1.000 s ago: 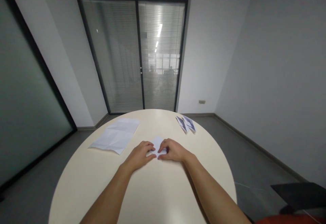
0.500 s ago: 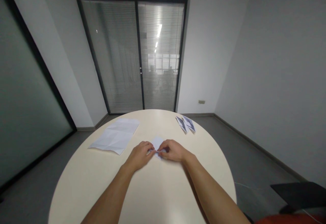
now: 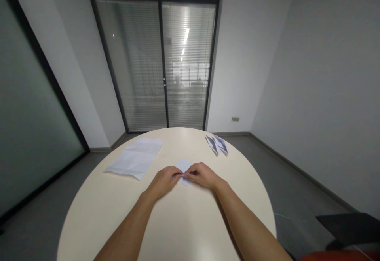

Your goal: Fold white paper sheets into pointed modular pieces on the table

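A small folded white paper (image 3: 184, 166) lies on the round cream table (image 3: 178, 221) near its middle. My left hand (image 3: 162, 181) and my right hand (image 3: 202, 175) meet over it, fingers curled and pinching its near part between them. Most of the paper's near half is hidden under my fingers; its far corner sticks out beyond them.
A creased unfolded white sheet (image 3: 135, 158) lies on the table to the left. Two small folded paper pieces (image 3: 217, 144) with dark patches rest near the far right edge. Glass doors with blinds stand behind. A dark chair (image 3: 350, 227) is at lower right.
My fingertips have drawn closer together over the paper and shifted slightly away from me. The paper's visible part has shrunk a little.
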`<move>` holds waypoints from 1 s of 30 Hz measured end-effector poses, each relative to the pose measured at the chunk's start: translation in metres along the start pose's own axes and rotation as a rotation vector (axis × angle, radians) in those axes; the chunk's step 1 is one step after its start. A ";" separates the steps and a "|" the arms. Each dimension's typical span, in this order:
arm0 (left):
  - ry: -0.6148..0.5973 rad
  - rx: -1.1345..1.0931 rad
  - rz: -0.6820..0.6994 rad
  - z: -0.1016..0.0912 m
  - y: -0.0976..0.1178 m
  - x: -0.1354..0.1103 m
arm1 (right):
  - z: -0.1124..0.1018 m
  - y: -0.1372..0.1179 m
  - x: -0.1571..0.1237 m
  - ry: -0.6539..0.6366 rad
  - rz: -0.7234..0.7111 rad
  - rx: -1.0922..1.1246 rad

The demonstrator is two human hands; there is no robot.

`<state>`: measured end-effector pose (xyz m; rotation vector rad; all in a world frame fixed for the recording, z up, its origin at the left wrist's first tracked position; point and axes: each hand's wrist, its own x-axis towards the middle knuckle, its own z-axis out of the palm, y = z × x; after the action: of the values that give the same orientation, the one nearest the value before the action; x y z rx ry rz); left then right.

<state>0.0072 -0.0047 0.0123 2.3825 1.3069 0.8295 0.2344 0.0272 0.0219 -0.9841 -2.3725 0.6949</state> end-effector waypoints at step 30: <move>0.109 0.174 -0.243 0.005 0.000 0.005 | 0.004 0.019 0.003 0.157 0.064 0.050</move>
<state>0.0126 -0.0005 0.0106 2.2675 1.7365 0.8126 0.2398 0.0398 0.0083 -1.0570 -2.1869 0.6712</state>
